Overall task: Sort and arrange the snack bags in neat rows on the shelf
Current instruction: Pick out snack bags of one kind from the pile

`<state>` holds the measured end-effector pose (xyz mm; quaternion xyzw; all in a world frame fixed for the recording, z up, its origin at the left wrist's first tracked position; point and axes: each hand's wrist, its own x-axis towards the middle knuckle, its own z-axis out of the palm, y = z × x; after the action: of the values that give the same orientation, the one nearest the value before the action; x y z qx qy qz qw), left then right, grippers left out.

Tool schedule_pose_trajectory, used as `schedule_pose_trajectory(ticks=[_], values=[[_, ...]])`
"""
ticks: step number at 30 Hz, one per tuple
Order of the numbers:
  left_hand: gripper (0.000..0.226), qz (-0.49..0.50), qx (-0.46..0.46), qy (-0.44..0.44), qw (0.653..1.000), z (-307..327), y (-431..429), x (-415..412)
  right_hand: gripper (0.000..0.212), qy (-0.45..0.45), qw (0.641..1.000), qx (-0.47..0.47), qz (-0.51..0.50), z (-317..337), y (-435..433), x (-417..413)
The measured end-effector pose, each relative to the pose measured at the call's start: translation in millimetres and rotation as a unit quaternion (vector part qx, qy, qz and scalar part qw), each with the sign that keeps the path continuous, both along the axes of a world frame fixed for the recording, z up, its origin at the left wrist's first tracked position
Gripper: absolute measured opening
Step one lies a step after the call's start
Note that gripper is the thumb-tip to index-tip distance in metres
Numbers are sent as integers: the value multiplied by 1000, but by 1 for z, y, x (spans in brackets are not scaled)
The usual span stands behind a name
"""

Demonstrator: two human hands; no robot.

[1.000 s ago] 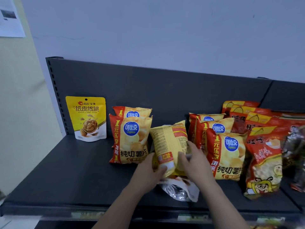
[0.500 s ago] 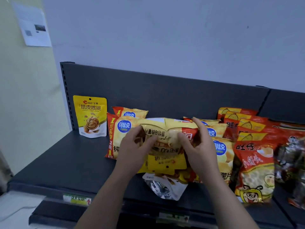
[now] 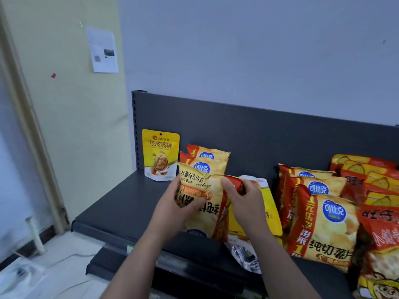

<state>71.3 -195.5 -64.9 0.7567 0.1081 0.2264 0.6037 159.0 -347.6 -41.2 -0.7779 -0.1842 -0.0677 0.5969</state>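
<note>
- foil chip bag (image 3: 203, 203) between left hand (image 3: 172, 210) and right hand (image 3: 244, 201): likely light, puffy, slippery.
- left hand grips its side, right hand pinches its red edge; seams seem safest.

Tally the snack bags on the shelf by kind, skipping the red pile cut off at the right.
Potato chip bags: 6, counting the held chip bag
Upright yellow walnut pouch: 1
Yellow pouch behind the right hand: 1
Silver foil bag, seemingly separate: 1
Total: 9
</note>
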Motion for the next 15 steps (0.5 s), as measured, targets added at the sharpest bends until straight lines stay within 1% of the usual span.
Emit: schedule_pose_trajectory(ticks=[1,3,6,8,11,13,15], values=[[46,3,-1,-1,1000,1,3,-1,32,0,1000,-1,3,0,6,0],[43,4,-7,-18,1000,4,12,0,31,4,1000,9,8,3,16,1],[46,1,-13,-34,999,11,24,5,28,13,1000,25,-1,11,27,4],[52,-14,-12,-28,999,14,32,6,28,28,999,20,-9,14,32,6],[74,-56,-21,19,998,7,51,8,29,85,995,43,-8,12,38,6],[98,-74,-2,76,994,-4,66,8,30,117,990,74,-16,12,41,3],[114,-80,5,113,990,-13,76,6,32,132,986,96,-27,12,43,1]])
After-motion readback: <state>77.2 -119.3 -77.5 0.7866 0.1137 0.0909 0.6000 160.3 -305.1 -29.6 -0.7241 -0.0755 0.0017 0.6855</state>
